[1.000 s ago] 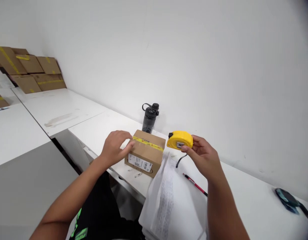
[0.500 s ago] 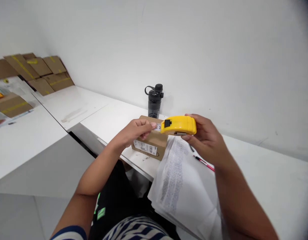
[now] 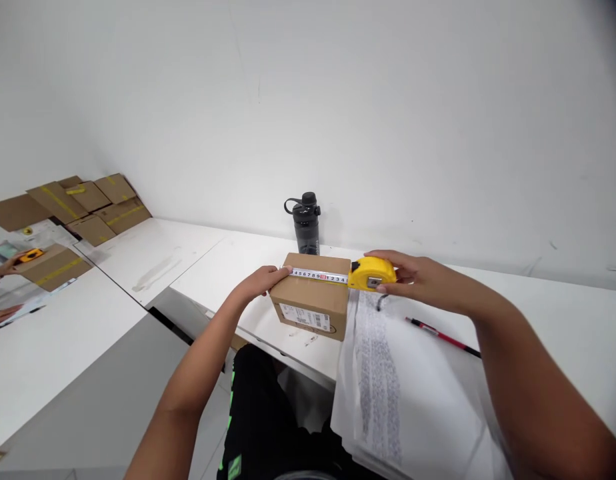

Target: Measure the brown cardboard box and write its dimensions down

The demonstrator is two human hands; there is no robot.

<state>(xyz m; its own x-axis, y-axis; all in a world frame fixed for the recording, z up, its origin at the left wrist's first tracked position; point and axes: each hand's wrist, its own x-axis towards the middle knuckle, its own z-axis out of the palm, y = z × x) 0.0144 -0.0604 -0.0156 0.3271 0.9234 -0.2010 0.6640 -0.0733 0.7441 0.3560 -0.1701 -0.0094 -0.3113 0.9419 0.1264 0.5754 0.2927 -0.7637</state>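
A yellow tape measure [image 3: 372, 274] is in my right hand [image 3: 411, 277], gripped by its case at the right edge of a small cardboard box [image 3: 311, 297]. Its white blade [image 3: 321, 276] lies across the top of the box, with printed numbers facing up. At the box's left edge, my left hand [image 3: 265, 281] pinches the blade's free end between thumb and fingers. A white printed label [image 3: 304, 317] is on the side of the box facing me. The strap of the tape measure hangs over the papers.
Behind the box stands a black bottle [image 3: 307, 223]. Printed papers [image 3: 383, 373] overhang the table's front edge, with a red and black pen [image 3: 443, 337] on them. At far left, another person's hand [image 3: 11, 267] is by a box; stacked cartons [image 3: 88, 203] lean at the wall.
My hands have moved apart, and the blade is drawn out further and now lies on the box top. The tape case has come down to the box's right edge. My view has shifted.
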